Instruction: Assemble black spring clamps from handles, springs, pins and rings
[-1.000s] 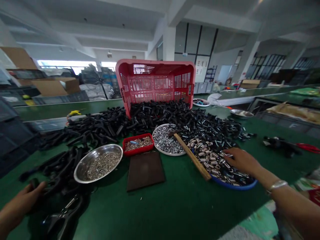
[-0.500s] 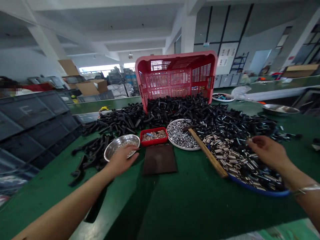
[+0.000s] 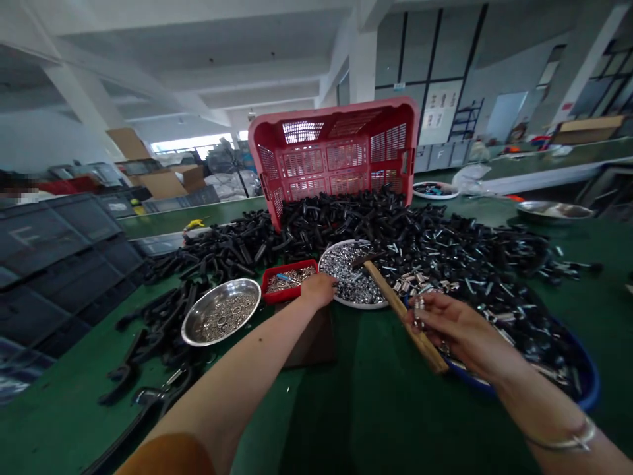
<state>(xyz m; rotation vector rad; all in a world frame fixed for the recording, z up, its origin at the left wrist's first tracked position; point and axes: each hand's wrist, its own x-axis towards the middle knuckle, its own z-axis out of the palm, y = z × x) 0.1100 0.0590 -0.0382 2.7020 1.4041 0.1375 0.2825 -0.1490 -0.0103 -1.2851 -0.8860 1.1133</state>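
Observation:
My left hand [image 3: 319, 289] reaches across the green table to the near rim of the white dish of small silver nuts [image 3: 346, 274], fingers curled down; what they hold is hidden. My right hand [image 3: 448, 326] is raised over the blue bowl of metal springs [image 3: 588, 389], pinching a small metal spring [image 3: 419, 305] between thumb and fingers. A hammer with a wooden handle [image 3: 403, 315] lies between the two hands, its head resting on the white dish.
A steel bowl of washers [image 3: 221, 320], a small red tray [image 3: 289, 280] and a dark board [image 3: 314, 343] sit near my left arm. A tipped pink crate [image 3: 336, 155] spills black plastic parts [image 3: 445, 244] across the table. Dark crates [image 3: 59, 257] stand left.
My left hand moved right from the steel bowl to the white dish. My right hand lifted off the springs and came toward me holding one.

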